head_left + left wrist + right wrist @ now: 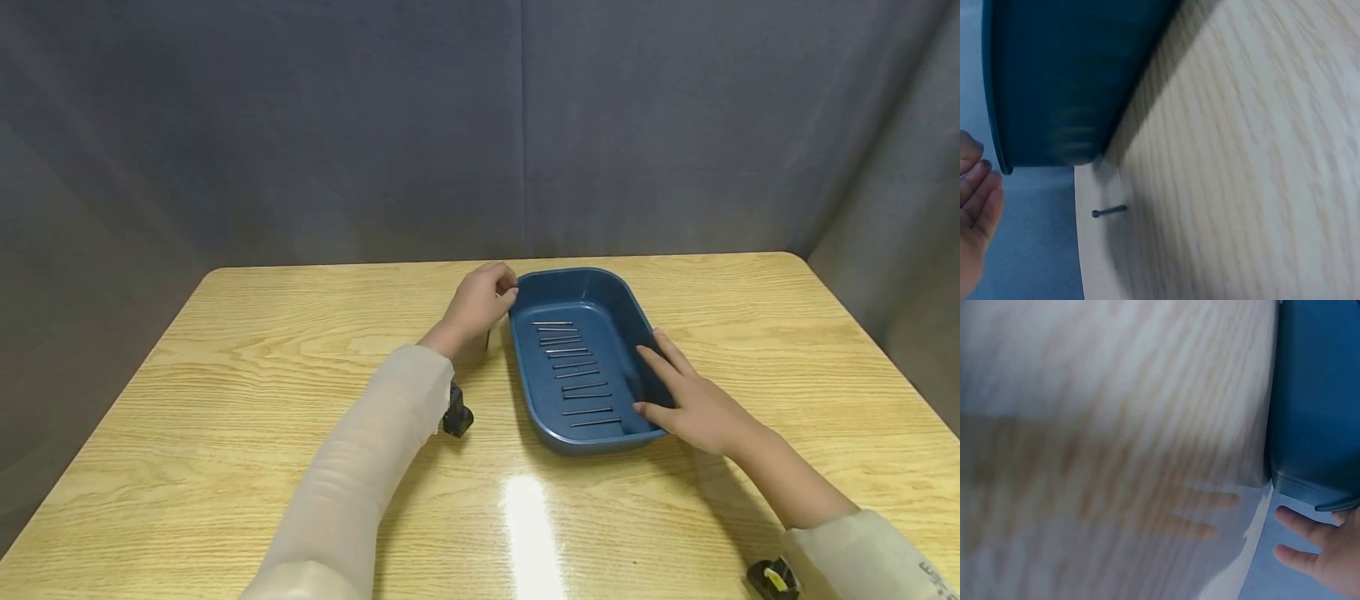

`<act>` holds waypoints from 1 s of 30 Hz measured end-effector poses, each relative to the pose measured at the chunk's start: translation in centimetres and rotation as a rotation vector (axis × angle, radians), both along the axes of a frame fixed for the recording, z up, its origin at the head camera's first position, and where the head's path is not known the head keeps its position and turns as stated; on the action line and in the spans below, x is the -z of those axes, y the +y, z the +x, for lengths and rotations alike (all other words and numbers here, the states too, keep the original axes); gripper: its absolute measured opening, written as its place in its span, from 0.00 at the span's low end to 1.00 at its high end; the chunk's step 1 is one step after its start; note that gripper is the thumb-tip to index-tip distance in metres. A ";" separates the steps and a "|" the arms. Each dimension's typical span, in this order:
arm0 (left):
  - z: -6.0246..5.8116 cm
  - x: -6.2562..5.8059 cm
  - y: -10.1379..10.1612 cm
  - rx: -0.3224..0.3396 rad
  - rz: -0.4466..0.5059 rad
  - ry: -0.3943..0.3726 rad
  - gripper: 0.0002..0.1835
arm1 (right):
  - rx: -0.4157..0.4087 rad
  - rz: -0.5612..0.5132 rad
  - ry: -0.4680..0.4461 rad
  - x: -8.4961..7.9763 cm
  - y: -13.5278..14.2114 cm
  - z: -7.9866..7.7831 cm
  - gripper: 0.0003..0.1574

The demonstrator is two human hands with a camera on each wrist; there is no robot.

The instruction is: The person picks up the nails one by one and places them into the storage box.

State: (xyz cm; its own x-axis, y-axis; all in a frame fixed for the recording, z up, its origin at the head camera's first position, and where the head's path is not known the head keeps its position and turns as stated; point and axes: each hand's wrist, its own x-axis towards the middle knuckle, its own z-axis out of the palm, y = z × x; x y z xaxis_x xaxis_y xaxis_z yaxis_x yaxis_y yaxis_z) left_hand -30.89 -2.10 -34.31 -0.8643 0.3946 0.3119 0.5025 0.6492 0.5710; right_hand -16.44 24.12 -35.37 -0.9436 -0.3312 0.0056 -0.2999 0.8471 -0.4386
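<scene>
A blue plastic bin [555, 421] stands on the table with several thin dark nails [576, 352] laid in a row across its floor. My left hand [480, 298] is at the bin's back left corner, fingers bent beside the rim; whether they pinch anything is hidden. On the table below that hand lies a single nail [1109, 211], partly covered by the hand in the head view. My right hand [693, 404] rests over the bin's right rim, its fingers spread and loosely extended. Thumb and one finger reach inside the bin; another finger lies outside.
The light wooden table [300, 350] carries everything and ends at a dark grey curtain [375, 125] at the back. Black wrist cameras hang under both sleeves, the left camera [456, 412] close to the bin's left side.
</scene>
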 end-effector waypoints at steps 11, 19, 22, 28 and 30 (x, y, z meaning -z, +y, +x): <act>-0.1 1.2 -1.7 -0.081 -0.077 -0.115 0.06 | 0.007 -0.018 -0.013 0.2 -0.1 -0.2 0.44; -0.1 2.0 -1.9 -0.129 -0.227 -0.236 0.08 | 0.004 -0.036 -0.018 0.1 -0.1 0.0 0.44; 0.0 2.2 -1.7 -0.155 -0.296 -0.267 0.07 | 0.007 -0.038 -0.023 0.2 -0.1 -0.1 0.44; 0.2 2.3 -1.3 -0.200 -0.373 -0.305 0.08 | 0.014 -0.036 -0.029 0.4 -0.1 -0.2 0.45; 0.3 2.3 -1.1 -0.210 -0.393 -0.309 0.10 | 0.015 -0.038 -0.030 0.4 -0.1 -0.2 0.45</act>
State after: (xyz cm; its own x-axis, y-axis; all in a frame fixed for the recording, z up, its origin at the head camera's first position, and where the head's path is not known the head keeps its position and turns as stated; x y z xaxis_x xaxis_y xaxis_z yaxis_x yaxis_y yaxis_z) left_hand -30.61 -3.21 -36.59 -0.9654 0.2388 -0.1052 0.1857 0.9120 0.3657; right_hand -16.62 24.02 -35.75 -0.9482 -0.3175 -0.0110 -0.2737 0.8340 -0.4791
